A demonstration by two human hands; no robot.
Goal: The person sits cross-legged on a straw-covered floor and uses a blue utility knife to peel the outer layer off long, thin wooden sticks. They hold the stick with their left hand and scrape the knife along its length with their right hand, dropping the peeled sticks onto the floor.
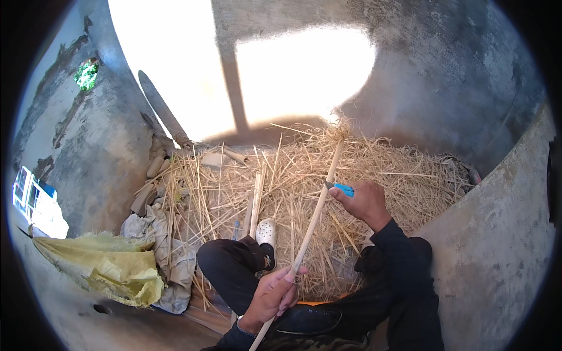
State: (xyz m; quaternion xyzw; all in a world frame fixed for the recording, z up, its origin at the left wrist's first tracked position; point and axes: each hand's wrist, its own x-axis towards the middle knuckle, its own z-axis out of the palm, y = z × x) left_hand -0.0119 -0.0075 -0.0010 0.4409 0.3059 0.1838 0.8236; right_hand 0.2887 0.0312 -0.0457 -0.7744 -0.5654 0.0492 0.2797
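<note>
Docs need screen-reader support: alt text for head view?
A person's left hand grips a long pale stick; the right hand holds a blue-handled blade at it. Loose straw is heaped beyond, below a sunlit wall.

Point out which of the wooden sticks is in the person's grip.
The long stick running through the left hand; the other sticks, beside the white shoe, have no hand on them.

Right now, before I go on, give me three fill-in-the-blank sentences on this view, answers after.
The yellow sheet is to the ____ of the left hand, which grips a pale stick.
The right hand holds a small tool with a ____ body.
The perforated clog is ____ in colour.

Missing words: left; blue; white.
</note>
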